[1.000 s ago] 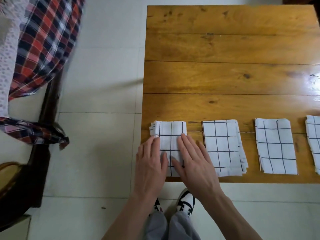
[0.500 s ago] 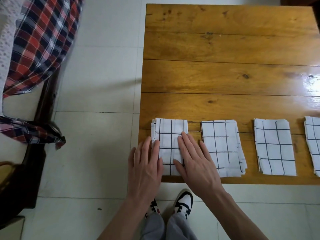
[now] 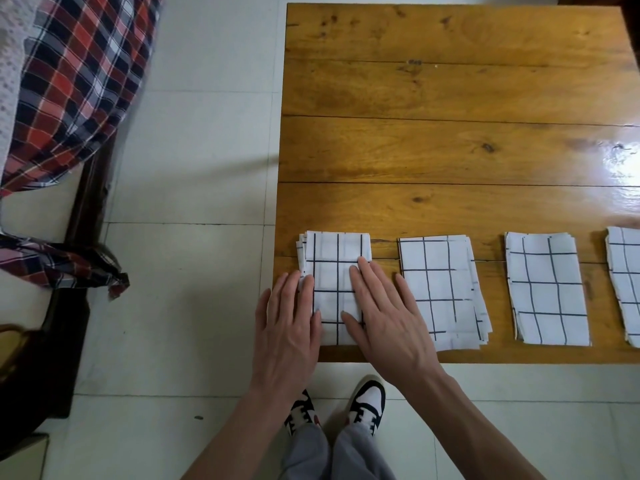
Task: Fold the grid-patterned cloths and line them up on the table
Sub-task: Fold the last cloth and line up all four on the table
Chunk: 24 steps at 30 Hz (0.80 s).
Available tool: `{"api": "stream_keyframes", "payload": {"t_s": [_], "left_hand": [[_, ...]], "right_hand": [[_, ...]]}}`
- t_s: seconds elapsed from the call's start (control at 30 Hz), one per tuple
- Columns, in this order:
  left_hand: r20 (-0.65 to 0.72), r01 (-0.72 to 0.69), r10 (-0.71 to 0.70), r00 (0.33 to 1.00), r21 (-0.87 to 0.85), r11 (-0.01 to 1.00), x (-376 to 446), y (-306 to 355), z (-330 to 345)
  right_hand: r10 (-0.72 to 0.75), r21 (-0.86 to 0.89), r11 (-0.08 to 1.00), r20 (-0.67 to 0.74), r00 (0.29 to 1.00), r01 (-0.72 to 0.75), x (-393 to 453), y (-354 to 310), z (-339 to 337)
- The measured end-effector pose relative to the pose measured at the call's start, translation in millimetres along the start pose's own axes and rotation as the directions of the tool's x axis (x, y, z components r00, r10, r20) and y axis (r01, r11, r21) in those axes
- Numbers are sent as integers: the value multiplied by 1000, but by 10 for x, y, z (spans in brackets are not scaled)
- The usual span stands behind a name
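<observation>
Hands lie flat, fingers straight, on the leftmost folded white cloth with black grid lines (image 3: 337, 271), at the near left corner of the brown plank-topped wooden table (image 3: 450, 150). The left hand (image 3: 287, 327) presses that cloth's left edge, partly over the table's side; the right hand (image 3: 388, 313) covers its right half, touching the second folded grid cloth (image 3: 440, 289) beside it. A third folded cloth (image 3: 547, 289) and a fourth (image 3: 627, 271), cut by the frame, continue the row rightward. Red-and-navy plaid fabric (image 3: 79, 81) drapes over dark furniture at left.
</observation>
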State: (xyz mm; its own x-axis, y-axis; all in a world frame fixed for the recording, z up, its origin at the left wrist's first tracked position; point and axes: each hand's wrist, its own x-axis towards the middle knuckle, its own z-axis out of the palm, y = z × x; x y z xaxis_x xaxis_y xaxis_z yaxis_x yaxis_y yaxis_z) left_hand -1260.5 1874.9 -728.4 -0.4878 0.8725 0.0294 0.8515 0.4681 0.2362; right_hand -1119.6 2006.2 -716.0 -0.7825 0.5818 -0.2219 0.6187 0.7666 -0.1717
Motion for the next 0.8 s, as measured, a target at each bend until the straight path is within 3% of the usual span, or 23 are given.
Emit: {"api": "stream_keyframes", "payload": {"t_s": [0.4,0.53,0.8], "left_hand": [[7,-9,10,1000,-60,998,58,92,-247],[-23,-65,62,998,-136,989,143,359,-366],[58,-103,116,992,-186,977,266,1148,-145]], "right_hand": [[59,103,993,-30,998,-56,-103,-16,-295],[103,121,988,-73,992,-93,-280,120,-463],[227,140,968,-133,965,-208,-599,839,-475]]}}
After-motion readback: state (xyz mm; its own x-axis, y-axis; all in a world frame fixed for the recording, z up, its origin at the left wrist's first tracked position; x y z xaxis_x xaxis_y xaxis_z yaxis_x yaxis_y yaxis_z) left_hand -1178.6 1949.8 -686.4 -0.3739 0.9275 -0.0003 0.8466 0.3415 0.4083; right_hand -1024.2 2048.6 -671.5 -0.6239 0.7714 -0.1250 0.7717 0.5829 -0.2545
